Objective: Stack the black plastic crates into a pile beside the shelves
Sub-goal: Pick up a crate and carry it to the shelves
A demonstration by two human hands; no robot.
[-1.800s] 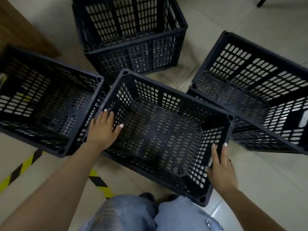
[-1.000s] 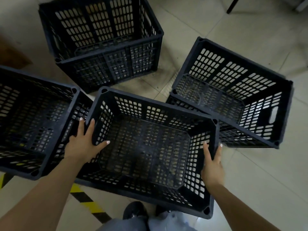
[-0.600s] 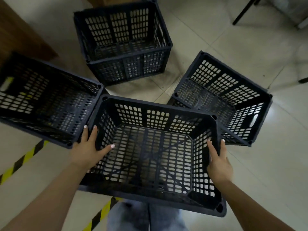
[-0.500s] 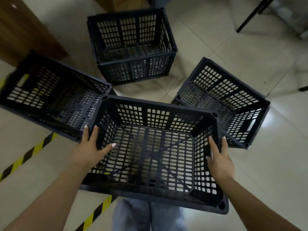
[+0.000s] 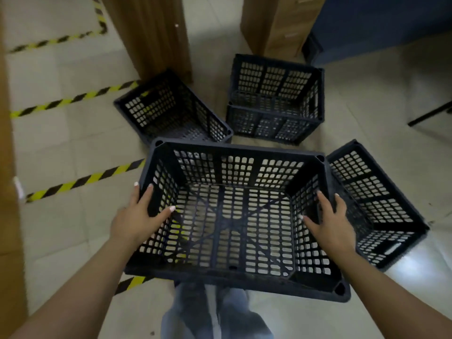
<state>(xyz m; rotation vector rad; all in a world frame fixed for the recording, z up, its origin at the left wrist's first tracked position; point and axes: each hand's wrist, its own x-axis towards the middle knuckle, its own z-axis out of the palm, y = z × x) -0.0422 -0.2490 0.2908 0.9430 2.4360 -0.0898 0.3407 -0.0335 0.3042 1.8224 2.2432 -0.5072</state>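
Held crate (image 5: 234,216): black, slotted, empty, raised off the tiled floor (image 5: 367,99), gripped by both short walls.
Left hand (image 5: 137,216): closed over the left rim, thumb inside, fingers outside.
Right hand (image 5: 330,218): closed over the right rim, thumb inside, fingers outside.
Right crate (image 5: 376,204): on the floor, just beyond the right fingers.
Left crate (image 5: 171,111): ahead of the left fingers, beside a wooden upright (image 5: 151,33).
Far crate (image 5: 276,99): on the floor beyond both hands.
Striped tape (image 5: 83,179): outside the left fingers.

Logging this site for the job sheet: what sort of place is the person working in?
Probably a storeroom or workshop floor, indoors. Yellow-black hazard tape marks lanes on the tiled floor, wooden units stand behind, and both hands grip the held crate among other black crates.
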